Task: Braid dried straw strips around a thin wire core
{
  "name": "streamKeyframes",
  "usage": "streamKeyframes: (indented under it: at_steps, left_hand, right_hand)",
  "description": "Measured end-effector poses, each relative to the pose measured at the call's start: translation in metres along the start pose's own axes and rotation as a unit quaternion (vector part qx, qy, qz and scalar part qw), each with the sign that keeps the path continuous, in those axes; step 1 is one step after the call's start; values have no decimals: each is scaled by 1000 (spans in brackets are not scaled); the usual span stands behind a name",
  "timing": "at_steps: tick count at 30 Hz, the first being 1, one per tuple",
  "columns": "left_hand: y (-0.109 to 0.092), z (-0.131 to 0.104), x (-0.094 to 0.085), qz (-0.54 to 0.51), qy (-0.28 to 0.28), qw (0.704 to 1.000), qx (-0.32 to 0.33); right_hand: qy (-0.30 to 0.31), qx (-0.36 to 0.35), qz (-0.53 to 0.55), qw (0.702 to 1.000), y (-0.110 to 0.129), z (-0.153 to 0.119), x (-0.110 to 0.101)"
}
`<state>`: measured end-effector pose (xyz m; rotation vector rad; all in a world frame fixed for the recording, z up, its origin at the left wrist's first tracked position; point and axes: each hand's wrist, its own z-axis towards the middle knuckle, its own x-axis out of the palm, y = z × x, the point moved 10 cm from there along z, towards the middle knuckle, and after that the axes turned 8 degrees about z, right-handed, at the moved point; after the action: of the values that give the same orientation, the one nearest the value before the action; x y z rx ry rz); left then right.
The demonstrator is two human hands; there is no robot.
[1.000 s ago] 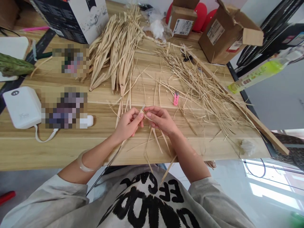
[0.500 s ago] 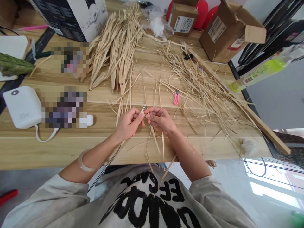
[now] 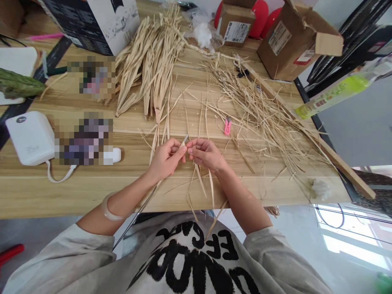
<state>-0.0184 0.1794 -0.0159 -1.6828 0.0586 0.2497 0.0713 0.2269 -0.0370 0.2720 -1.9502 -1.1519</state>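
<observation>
My left hand (image 3: pixel 165 160) is closed in a pinch around a thin metal rod (image 3: pixel 185 138) with pale straw wrapped at its base. Just to its right, my right hand (image 3: pixel 208 155) pinches at the same spot, thumb and forefinger together on the straw. Its fingers hide most of the small piece. Several loose straw strips (image 3: pixel 211 188) hang below the right hand toward the table edge and the shirt. Beyond the hands, on the right, pink-handled snips (image 3: pixel 227 125) lie on the wooden table (image 3: pixel 92 192).
A thick bundle of dried straw (image 3: pixel 147 65) lies at the back, with scattered straw (image 3: pixel 257 110) to the right beside a long wooden strip (image 3: pixel 346 171). A white power bank (image 3: pixel 30 139) is on the left. Cardboard boxes (image 3: pixel 294 45) and a yellow-green bottle (image 3: pixel 333 96) stand at the back right.
The right fingertips have shifted very slightly left against the left fingertips. Both hands otherwise keep their place and grip.
</observation>
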Motion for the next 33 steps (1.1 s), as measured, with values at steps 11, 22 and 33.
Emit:
streamKeyframes:
  at_steps: [11,22,33]
  left_hand:
    - [1,1,1,-5,4,1000,-7]
    - [-6,11,-25,-83,-65,994,3]
    - [-32,6,-36,-136,-94,984,70]
  right_hand:
    - [-32,-24,-36,999,-6,2,-7]
    - [-384,-407,-282,779,111,-162,-49]
    - [-295,46,-342,891,-76,-218,-15]
